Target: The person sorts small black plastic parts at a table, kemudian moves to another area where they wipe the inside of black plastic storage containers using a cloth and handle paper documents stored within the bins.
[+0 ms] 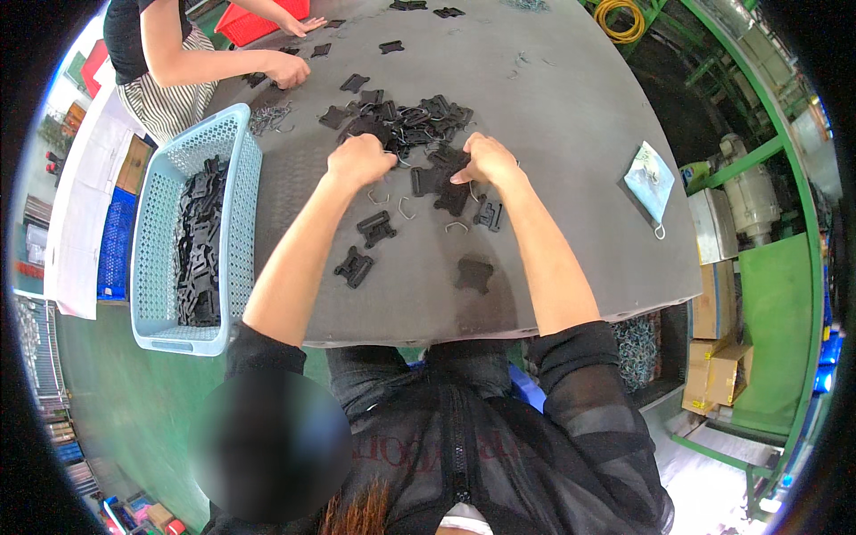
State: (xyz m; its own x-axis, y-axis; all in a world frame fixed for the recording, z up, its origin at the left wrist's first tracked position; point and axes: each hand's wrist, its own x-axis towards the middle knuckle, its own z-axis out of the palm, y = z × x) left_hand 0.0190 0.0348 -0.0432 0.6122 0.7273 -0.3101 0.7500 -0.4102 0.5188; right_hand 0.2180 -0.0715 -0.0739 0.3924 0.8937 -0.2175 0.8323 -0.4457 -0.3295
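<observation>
A loose heap of flat black plastic buckle-like parts [419, 119] lay just beyond and between the person's hands. Bent silvery wire hooks [456, 225] and several single black parts were scattered on the near side of the heap, between the two forearms. The left hand [361, 162] had its fingers bent and drawn close at the heap's near edge; the right hand [490, 162] curved its thumb and fingers over black parts at the heap's right side. Whether either hand's fingers pinched anything, one could not tell. Just beyond the left forearm stood a light-blue plastic lattice basket [242, 214] holding more black parts, with a small tangle of silvery wire pieces [270, 118] near its far end. Farther off, a co-worker's bare hand [287, 69] reached down among scattered parts, near a bright-red plastic basket [259, 22]. Well apart on the right lay a pale-blue face mask [649, 183]. The broad, matt grey surface [588, 125] had small metal pieces [635, 352] massed below its right corner. Around it showed a green floor [116, 383], a green metal frame [749, 161], a coiled yellow hose [622, 37] and a brown cardboard box [700, 383].
</observation>
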